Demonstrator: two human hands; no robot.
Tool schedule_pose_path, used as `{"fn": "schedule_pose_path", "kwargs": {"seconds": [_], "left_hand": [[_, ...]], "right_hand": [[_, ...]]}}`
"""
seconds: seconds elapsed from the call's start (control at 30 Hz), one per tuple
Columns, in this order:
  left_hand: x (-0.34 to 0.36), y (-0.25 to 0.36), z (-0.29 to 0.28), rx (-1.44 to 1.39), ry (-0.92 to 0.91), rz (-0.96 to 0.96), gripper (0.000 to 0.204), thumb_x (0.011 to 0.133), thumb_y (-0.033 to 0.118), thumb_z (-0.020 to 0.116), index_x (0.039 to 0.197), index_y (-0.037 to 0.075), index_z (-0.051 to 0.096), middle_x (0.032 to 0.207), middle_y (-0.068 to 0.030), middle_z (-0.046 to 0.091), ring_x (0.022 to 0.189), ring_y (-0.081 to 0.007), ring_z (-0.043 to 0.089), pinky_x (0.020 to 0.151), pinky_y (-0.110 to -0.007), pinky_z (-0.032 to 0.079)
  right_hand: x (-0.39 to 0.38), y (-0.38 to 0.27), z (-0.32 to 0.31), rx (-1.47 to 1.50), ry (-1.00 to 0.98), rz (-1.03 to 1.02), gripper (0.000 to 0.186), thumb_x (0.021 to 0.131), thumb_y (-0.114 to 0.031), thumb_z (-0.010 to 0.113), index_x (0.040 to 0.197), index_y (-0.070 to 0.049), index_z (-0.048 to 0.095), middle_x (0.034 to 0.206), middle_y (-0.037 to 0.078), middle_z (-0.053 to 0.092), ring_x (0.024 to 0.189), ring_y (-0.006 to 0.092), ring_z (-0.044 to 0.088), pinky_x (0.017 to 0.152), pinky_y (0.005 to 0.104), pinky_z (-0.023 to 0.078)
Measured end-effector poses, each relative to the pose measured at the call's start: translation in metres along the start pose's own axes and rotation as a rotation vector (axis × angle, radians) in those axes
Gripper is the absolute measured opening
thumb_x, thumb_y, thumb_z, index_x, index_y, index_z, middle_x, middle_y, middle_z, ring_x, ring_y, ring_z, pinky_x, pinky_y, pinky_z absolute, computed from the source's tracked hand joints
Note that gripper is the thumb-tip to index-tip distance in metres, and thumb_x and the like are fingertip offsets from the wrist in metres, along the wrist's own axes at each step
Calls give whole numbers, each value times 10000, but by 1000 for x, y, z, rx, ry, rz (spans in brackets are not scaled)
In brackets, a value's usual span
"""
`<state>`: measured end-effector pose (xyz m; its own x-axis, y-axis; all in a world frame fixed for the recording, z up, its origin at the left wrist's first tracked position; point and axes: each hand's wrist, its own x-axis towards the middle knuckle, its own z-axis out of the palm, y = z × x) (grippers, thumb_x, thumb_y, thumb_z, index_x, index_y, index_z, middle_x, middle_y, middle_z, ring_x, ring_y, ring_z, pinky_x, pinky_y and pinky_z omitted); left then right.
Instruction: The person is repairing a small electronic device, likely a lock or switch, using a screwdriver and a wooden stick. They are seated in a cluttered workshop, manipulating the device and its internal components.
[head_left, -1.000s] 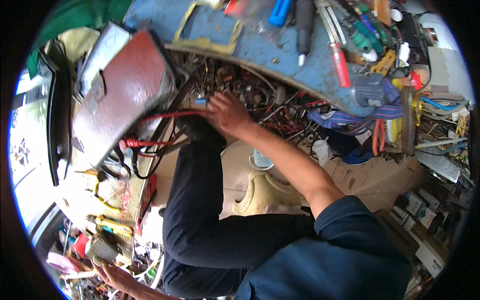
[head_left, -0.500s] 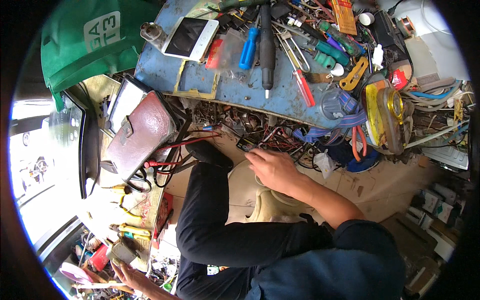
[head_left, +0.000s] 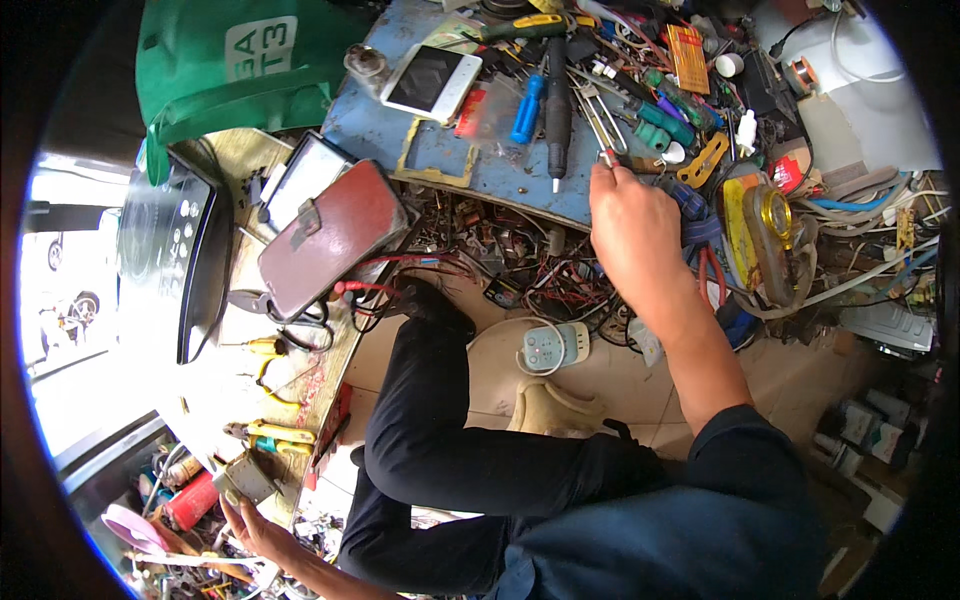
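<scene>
My right hand point(head_left: 640, 225) is over the front edge of the blue workbench point(head_left: 380, 150), its fingers closed round the red handle of a screwdriver point(head_left: 607, 157). The screwdriver's metal shaft points away from me among the other tools; most of its handle is hidden by the hand. At the lower left, my left hand point(head_left: 258, 532) grips a small grey box-shaped metal part point(head_left: 246, 478) at the edge of the wooden bench point(head_left: 300, 400). Right beside that part lie yellow-handled pliers point(head_left: 270, 434).
A white phone point(head_left: 432, 83), blue screwdriver point(head_left: 527, 108) and black pen-shaped tool point(head_left: 558, 120) lie on the blue bench. A brown wallet case point(head_left: 330, 240) rests at left, below a green bag point(head_left: 230, 70). A power strip point(head_left: 553, 346) is on the floor.
My right hand has moved from above the floor, up and right to the bench, and has taken hold of the red screwdriver. My left hand stays at the grey part. The view has shifted slightly.
</scene>
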<state>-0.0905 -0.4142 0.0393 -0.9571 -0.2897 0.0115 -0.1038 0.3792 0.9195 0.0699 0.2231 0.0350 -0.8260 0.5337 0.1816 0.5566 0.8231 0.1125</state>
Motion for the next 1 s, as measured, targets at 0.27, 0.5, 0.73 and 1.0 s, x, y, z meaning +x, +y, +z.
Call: {"fn": "schedule_pose_path", "kwargs": {"seconds": [0.27, 0.5, 0.73, 1.0], "left_hand": [[-4, 4, 13, 0, -34, 47, 500, 1035, 84, 618, 1509, -69, 572, 1437, -179, 658, 1274, -242, 609, 1164, -392, 415], [-10, -5, 4, -61, -54, -66, 477, 1000, 3, 634, 1473, -44, 597, 1364, -157, 680, 1174, -248, 690, 1012, -370, 564], [-4, 15, 26, -100, -37, 213, 370, 879, -21, 708, 1247, -41, 743, 1174, -105, 705, 1074, -181, 662, 961, -297, 517], [-7, 15, 21, -83, -14, 254, 333, 898, -22, 724, 1227, -64, 743, 1166, -87, 715, 1084, -165, 667, 963, -287, 516]], "right_hand": [[32, 30, 24, 137, -89, 187, 119, 891, -65, 707, 842, 15, 779, 867, 287, 745, 869, 477, 746, 822, 544, 609], [73, 28, 43, -104, -179, 206, 262, 936, -204, 654, 957, 16, 795, 984, 286, 756, 953, 473, 736, 835, 550, 595], [95, 87, 83, -152, -311, -7, 192, 888, -79, 673, 943, 98, 722, 986, 366, 713, 995, 545, 697, 863, 596, 555], [88, 58, 47, -170, -232, -182, 179, 876, -31, 647, 997, 92, 693, 1007, 356, 716, 1004, 559, 677, 896, 589, 553]]}}
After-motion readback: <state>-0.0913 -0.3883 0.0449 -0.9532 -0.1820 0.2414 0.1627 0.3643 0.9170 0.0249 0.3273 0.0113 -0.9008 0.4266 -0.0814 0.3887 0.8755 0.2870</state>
